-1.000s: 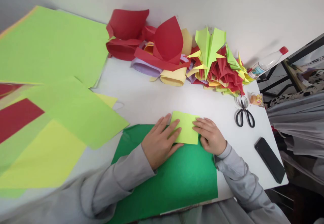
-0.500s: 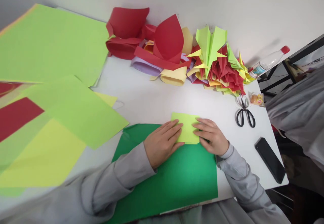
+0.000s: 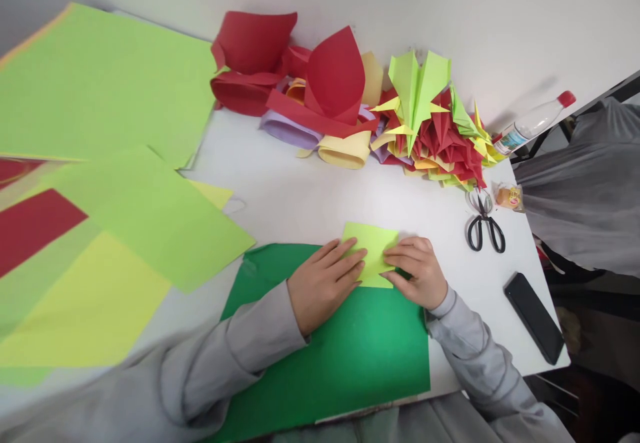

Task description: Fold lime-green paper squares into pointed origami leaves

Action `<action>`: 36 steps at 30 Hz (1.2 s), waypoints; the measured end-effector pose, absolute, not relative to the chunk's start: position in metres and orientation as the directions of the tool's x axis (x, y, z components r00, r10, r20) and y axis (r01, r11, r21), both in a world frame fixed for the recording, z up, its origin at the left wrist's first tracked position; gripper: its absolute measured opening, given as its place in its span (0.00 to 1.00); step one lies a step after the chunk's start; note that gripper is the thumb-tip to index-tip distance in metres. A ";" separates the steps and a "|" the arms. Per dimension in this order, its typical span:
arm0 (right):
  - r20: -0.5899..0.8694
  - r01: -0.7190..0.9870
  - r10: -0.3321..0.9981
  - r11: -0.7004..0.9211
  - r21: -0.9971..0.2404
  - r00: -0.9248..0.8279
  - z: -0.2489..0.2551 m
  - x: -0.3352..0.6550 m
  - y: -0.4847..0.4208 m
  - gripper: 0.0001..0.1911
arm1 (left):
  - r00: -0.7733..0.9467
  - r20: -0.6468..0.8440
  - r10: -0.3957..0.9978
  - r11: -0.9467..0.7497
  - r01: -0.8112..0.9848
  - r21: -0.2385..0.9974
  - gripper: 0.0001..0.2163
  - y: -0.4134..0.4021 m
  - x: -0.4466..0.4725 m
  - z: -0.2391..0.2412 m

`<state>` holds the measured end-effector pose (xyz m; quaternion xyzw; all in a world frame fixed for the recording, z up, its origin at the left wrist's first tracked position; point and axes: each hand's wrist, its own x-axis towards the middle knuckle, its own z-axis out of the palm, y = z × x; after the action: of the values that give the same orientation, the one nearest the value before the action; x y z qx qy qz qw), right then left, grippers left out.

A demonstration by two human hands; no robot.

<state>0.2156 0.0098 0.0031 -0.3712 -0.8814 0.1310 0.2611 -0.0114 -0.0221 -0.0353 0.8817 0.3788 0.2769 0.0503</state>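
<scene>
A small yellow-green folded paper (image 3: 371,256) lies on the far edge of a dark green sheet (image 3: 345,356) in front of me. My left hand (image 3: 327,283) rests flat on its left side, fingers stretched out across the paper. At the right edge, my right hand (image 3: 416,271) has its thumb and bent fingers closed on the paper near the lower corner. The fingertips partly cover both sides of the paper.
Large light green sheets (image 3: 115,89) and loose coloured sheets lie left. Rolled red paper (image 3: 335,73) and folded paper pieces (image 3: 440,139) line the wall. Scissors (image 3: 484,226), a black phone (image 3: 534,317), a wrapped snack (image 3: 509,197) and a bottle (image 3: 535,123) are right. A grey-clothed person (image 3: 585,189) is beyond.
The paper has shifted slightly right and turned a little. My right thumb has moved up and inward onto its lower right corner. The grey clothing at right has shifted.
</scene>
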 end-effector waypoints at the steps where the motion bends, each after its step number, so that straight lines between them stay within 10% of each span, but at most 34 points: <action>1: 0.362 0.608 0.752 0.658 -0.443 -0.550 0.003 0.212 0.009 0.07 | 0.556 0.452 0.697 -0.706 0.641 0.301 0.11 -0.022 -0.011 -0.035; 28: 0.333 0.874 0.885 0.417 -0.250 -0.326 -0.005 0.205 0.001 0.18 | 0.431 0.524 0.735 -0.678 0.500 0.539 0.11 -0.017 -0.020 -0.019; 36: 0.268 0.800 0.913 0.401 -0.447 -0.308 0.002 0.212 0.002 0.24 | 0.366 0.487 0.793 -0.608 0.524 0.597 0.09 -0.019 -0.015 -0.022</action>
<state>0.2118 0.0015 0.0021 -0.5349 -0.8003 0.1156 0.2449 -0.0155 -0.0193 -0.0219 0.8079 0.4077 0.3886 0.1733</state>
